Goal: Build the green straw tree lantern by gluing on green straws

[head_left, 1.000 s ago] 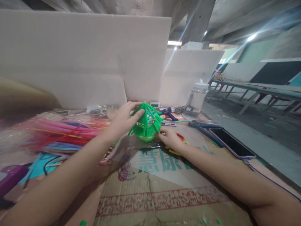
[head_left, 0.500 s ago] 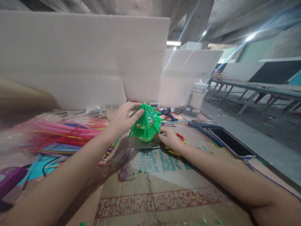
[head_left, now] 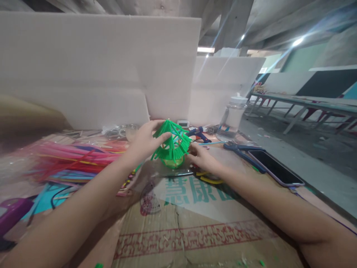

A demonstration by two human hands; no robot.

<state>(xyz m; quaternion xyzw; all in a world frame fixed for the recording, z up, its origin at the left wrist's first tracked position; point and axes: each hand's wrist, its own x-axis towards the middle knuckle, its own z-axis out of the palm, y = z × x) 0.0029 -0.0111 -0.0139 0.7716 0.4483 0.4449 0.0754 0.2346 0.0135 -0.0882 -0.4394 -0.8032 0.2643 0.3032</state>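
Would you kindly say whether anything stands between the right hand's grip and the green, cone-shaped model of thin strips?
Nothing visible does: the right hand's grip is at the lower right edge of the model; the yellow curved handle lies nearer the camera.

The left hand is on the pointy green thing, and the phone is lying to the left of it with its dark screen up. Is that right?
Not quite: the phone lies to the right of the pointy green thing, as the head view shows. Its dark screen is up, and the left hand is on the pointy green thing, as you said.
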